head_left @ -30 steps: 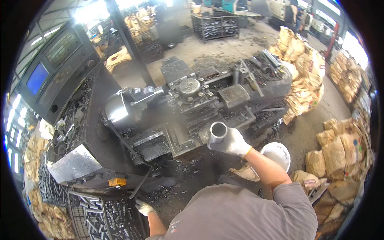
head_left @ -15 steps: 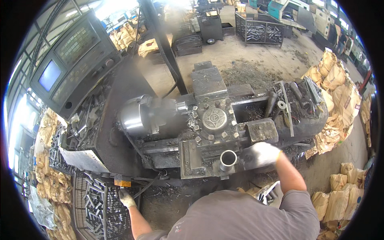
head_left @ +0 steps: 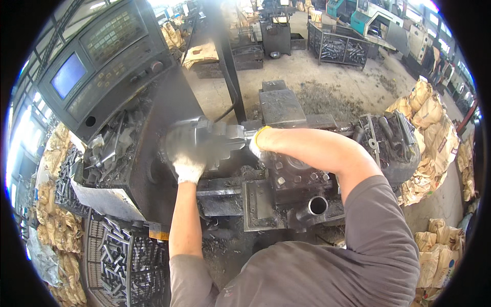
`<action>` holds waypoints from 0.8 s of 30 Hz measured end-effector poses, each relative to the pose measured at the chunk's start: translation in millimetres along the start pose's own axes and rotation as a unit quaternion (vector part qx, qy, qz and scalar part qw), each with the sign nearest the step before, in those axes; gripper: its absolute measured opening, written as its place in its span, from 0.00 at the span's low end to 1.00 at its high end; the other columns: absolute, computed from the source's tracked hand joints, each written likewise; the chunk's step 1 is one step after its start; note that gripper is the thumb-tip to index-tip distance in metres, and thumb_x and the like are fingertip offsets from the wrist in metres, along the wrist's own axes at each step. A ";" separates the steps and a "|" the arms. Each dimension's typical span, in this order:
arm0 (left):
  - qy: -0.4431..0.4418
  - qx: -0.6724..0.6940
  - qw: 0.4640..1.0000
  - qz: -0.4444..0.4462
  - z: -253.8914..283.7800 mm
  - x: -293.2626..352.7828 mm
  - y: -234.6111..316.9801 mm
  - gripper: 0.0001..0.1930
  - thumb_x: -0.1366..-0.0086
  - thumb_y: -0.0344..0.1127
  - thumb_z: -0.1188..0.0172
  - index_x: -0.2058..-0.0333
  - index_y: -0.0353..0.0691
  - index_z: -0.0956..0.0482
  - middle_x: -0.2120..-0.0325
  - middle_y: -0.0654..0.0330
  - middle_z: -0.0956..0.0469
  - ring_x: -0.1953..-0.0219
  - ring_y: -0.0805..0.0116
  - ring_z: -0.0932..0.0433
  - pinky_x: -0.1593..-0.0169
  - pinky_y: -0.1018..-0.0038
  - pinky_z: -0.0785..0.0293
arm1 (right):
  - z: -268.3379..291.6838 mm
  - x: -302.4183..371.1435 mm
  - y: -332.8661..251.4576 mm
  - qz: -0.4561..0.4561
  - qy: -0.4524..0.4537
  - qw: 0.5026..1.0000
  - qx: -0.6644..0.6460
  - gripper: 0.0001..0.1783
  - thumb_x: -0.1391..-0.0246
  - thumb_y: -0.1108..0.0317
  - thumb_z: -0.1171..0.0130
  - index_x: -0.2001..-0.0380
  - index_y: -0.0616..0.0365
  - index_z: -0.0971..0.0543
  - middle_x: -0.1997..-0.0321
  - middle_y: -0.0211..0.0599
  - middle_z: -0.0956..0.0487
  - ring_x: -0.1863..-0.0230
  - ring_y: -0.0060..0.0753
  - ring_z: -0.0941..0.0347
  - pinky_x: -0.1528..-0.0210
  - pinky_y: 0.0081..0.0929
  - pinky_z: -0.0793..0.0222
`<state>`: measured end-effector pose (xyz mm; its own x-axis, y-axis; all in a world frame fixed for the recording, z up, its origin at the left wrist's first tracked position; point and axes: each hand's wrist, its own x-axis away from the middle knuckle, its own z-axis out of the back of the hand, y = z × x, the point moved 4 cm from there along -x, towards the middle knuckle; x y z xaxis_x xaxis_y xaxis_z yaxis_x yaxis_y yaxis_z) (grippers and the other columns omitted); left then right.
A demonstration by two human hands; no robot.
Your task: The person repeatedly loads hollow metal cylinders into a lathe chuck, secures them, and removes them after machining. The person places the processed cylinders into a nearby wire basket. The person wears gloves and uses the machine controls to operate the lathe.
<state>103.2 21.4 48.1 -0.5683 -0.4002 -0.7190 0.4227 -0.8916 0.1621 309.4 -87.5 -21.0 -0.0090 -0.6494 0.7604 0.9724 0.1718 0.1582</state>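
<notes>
My left hand [head_left: 189,168], in a white glove, is against the lower front of the lathe chuck [head_left: 197,140]; its fingers are smeared in a blurred patch. Between the chuck jaws and my right hand [head_left: 258,143] shows a short shiny metal tube [head_left: 249,134]. The gloved right hand, with a yellow cuff, is closed around the tube's outer end, its fingers partly hidden. My right forearm crosses above the tool post [head_left: 299,176] and covers much of it. A wider open-ended metal tube [head_left: 317,205] sticks up at the near side of the tool post.
The control panel [head_left: 97,66] with a lit screen stands at left. Below it, a crate [head_left: 92,256] holds several metal tubes. Tools lie on the tailstock end [head_left: 391,140] at right, beside brown sacks [head_left: 427,138]. A dark post [head_left: 227,66] rises behind the chuck.
My left hand has come up from beside the crate to the chuck. The right hand has moved left from the near side of the tool post to the tube. The chuck's spinning blur has gone.
</notes>
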 end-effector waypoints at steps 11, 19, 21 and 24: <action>-0.010 -0.020 1.000 0.015 -11.7 -3.5 -10.0 0.37 0.45 0.41 0.32 0.35 0.38 0.24 0.35 0.44 0.25 0.29 0.38 0.32 0.23 0.42 0.44 | -45.1 72.9 185.1 -0.351 0.387 0.814 -0.253 0.20 0.40 0.54 0.35 0.55 0.59 0.09 0.56 0.51 0.10 0.56 0.49 0.11 0.53 0.43 0.16; 0.009 -0.020 1.000 -0.019 -20.1 -6.3 -12.7 0.38 0.47 0.40 0.32 0.36 0.36 0.25 0.35 0.42 0.26 0.30 0.35 0.32 0.23 0.41 0.44 | -5.2 -17.0 59.5 -0.044 0.306 0.929 -0.201 0.33 0.59 0.47 0.24 0.61 0.69 0.15 0.62 0.55 0.11 0.62 0.55 0.13 0.58 0.47 0.18; 0.005 -0.038 0.999 -0.015 -10.7 -0.8 -16.1 0.38 0.47 0.39 0.32 0.35 0.36 0.25 0.35 0.42 0.26 0.30 0.35 0.32 0.24 0.40 0.44 | -1.3 -11.6 62.9 0.016 0.247 0.924 -0.292 0.28 0.56 0.53 0.22 0.61 0.66 0.14 0.64 0.49 0.11 0.64 0.44 0.12 0.61 0.42 0.17; 0.014 -0.036 0.999 -0.018 -14.9 -3.5 -12.5 0.38 0.47 0.39 0.32 0.35 0.36 0.26 0.35 0.42 0.26 0.31 0.35 0.32 0.24 0.40 0.44 | -26.7 -31.5 109.8 0.042 -0.065 0.861 -0.503 0.27 0.49 0.63 0.20 0.49 0.64 0.18 0.58 0.42 0.11 0.66 0.39 0.13 0.63 0.40 0.13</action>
<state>110.4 37.1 38.5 -0.5641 -0.3616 -0.7423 0.4523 -0.8874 0.0886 422.7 -68.0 -44.3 0.1088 -0.5671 0.8164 0.6795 -0.5570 -0.4775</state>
